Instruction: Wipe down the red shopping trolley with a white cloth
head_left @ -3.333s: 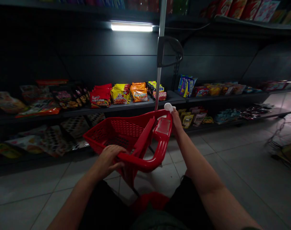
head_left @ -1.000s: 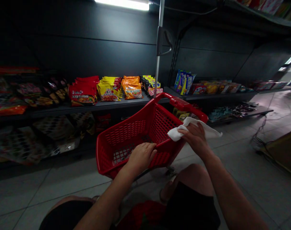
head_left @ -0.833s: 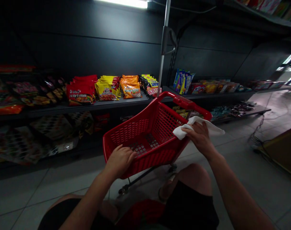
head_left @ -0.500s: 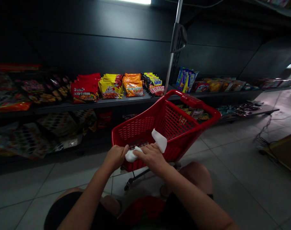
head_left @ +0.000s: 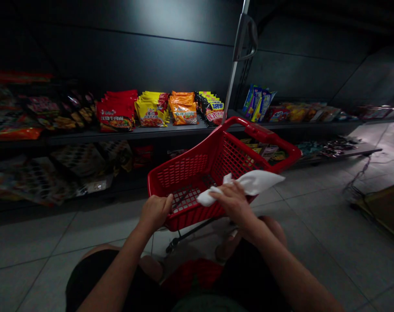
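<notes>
Grey floor tiles (head_left: 320,242) fill the lower part of the frame. Dark metal shelving (head_left: 135,135) runs across the middle, stocked with rows of foil packets (head_left: 151,110) in red, yellow and orange. A red wheeled shopping basket (head_left: 197,169) stands at lower centre, just below the shelf edge, with its metal pull handle (head_left: 244,37) rising to the upper right. The left hand (head_left: 155,212) is closed over the basket's near rim, fingers curled inward. The right hand (head_left: 232,201) presses a white cloth (head_left: 252,182) against the rim, holding it bunched beneath the palm. The cloth's free end spreads rightward over the basket.
</notes>
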Available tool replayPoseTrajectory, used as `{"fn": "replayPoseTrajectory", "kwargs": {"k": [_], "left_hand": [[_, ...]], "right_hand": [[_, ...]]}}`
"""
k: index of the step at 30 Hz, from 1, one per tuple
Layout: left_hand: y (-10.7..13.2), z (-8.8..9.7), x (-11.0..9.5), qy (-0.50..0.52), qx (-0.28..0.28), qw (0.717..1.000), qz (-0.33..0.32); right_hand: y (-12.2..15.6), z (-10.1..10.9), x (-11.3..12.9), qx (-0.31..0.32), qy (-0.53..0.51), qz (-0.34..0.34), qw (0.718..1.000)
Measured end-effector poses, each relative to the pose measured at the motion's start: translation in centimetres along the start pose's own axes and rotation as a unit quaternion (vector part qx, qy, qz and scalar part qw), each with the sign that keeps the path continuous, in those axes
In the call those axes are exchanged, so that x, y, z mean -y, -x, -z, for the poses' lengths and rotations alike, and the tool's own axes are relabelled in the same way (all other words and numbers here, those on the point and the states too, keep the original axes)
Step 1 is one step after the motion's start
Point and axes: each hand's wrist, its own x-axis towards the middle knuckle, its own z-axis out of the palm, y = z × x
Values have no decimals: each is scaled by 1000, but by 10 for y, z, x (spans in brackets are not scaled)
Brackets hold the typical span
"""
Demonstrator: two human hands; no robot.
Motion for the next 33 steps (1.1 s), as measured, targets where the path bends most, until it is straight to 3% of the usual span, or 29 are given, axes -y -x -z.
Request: {"fn": "replayPoseTrajectory", "kwargs": {"k": [3,5,6,8,10,13,15,16,19,22,24,26,28,29,30,32,33], "left_hand": [[-3,-1,6,-61,-2,997,-42],[-4,-1,13,-90,-2,994,-70],[-4,0,16,-95,-2,993,-75],[-2,2,22,-86,4,994,-66],[0,4,25,-54,15,998,-37],[4,7,24,-10,23,1000,0],[6,7,20,-10,19,1000,7],[6,7,18,-16,18,1000,8],[8,6,10,-35,20,999,0],[9,6,6,-36,15,999,-9],[9,7,8,-27,12,1000,-11],[7,8,15,-4,14,1000,-9],[5,9,22,18,15,1000,-5],[5,10,25,28,15,1000,-1],[4,10,28,32,13,999,1],[4,9,29,33,7,999,4],[4,9,28,33,7,999,4]], "right_hand": [[-17,-45,76,22,-54,33,998],[-23,-56,94,24,-53,60,997],[-23,-54,90,24,-45,68,996],[-14,-38,57,13,-18,63,998],[3,-11,5,-27,22,15,999],[25,27,-67,-152,49,-88,983],[29,34,-86,-251,23,-154,955],[28,29,-84,-292,0,-180,939],[23,-15,-38,-344,-78,-220,910],[25,-75,39,-283,-133,-204,928],[30,-104,79,-211,-120,-111,964],[33,-115,93,-144,-102,21,984],[34,-105,78,-99,-99,115,983],[34,-94,60,-109,-102,125,981],[34,-81,39,-124,-103,114,980],[35,-52,-7,-262,-84,25,961],[36,-39,-28,-293,-61,-18,954]]}}
